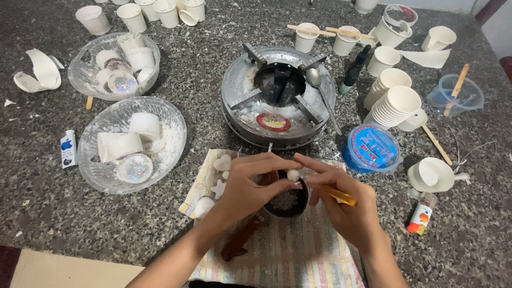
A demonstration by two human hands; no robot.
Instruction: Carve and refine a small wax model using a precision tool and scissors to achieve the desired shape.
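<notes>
Head view, speckled grey counter. Both hands meet over a small dark pan that sits on a striped cloth at the near centre. Left hand: grip closed, fingertips pinching a small white lump just above the pan's far rim. Right hand: grip closed around a thin yellow-orange stick, its tip hidden near the lump. The pan holds pale granular material; its brown handle runs toward the near left.

On the cloth's left edge lie small white moulded pieces, one heart-shaped. Just beyond the hands stands a round metal burner with a spoon resting on it. Left: two glass bowls with white cast pieces and glittery discs. Right: a blue-lidded tub, a stack of paper cups, a small dropper bottle, and a clear plastic cup with a wooden stick.
</notes>
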